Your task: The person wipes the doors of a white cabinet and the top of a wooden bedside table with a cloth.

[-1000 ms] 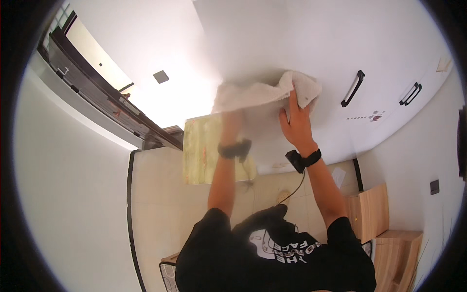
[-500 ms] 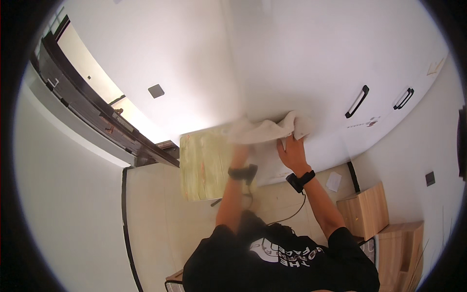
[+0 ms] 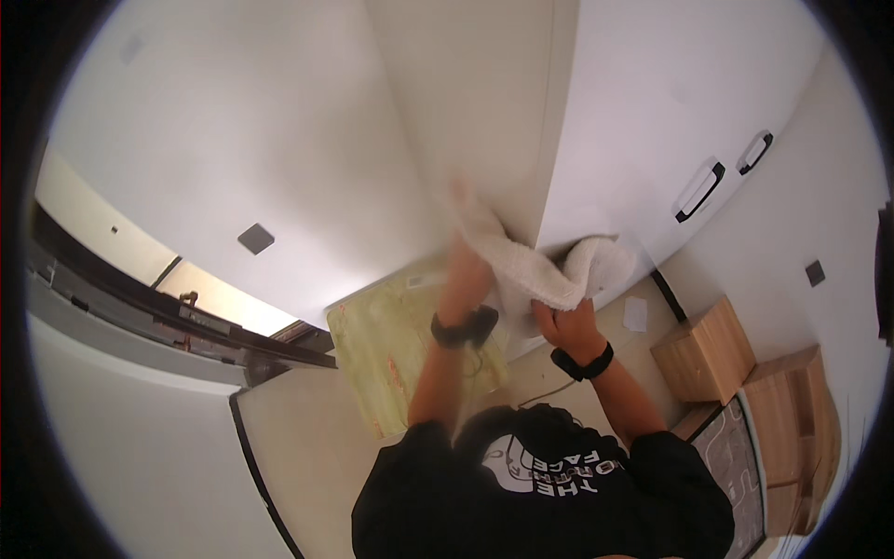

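A cream-white towel (image 3: 535,275) hangs bunched in front of the white cabinet, its right end folded over in a loop. My right hand (image 3: 570,328) is closed on the towel's lower edge, with the fingers curled into the cloth. At the towel's left part is my left hand (image 3: 466,279), smeared by motion, so its fingers do not show clearly. Both wrists wear black bands. The left forearm passes over a table (image 3: 372,349) with a yellow-green marbled top.
The white cabinet door (image 3: 643,121) stands partly away from its frame, with black handles (image 3: 700,193) at right. A dark-framed doorway (image 3: 177,317) is at left. Wooden box furniture (image 3: 705,359) stands at lower right, near a paper sheet (image 3: 635,314) on the floor.
The cabinet door has swung out, baring a beige side beside its edge. My view has turned. The towel now reaches higher at its left end, and my right hand has moved slightly lower.
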